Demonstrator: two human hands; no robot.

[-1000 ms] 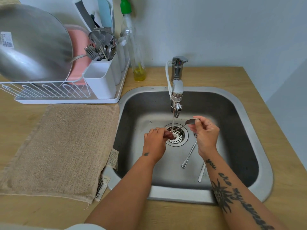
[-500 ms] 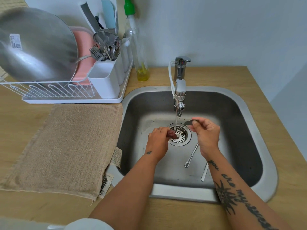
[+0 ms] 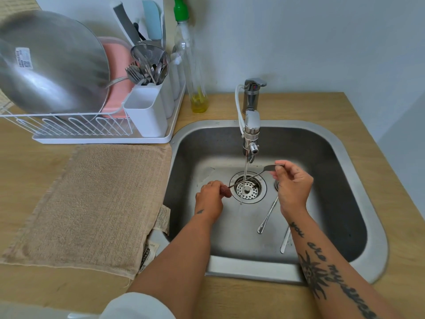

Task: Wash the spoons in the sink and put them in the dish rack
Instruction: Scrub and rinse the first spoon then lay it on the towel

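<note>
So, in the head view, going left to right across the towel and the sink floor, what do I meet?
Beige towel → left hand gripping the red scrubber → drain strainer → right hand pinching a spoon.

I can't make out one end of the held spoon (image 3: 250,177) — it's buried in the red scrubber (image 3: 225,191), itself mostly covered by the left hand (image 3: 209,199). The right hand (image 3: 293,187) hides the tops of the two loose spoons (image 3: 268,215). The steel pan (image 3: 50,65) is blurred and cut by the left edge — the towel label (image 3: 147,254) is unreadable.
</note>
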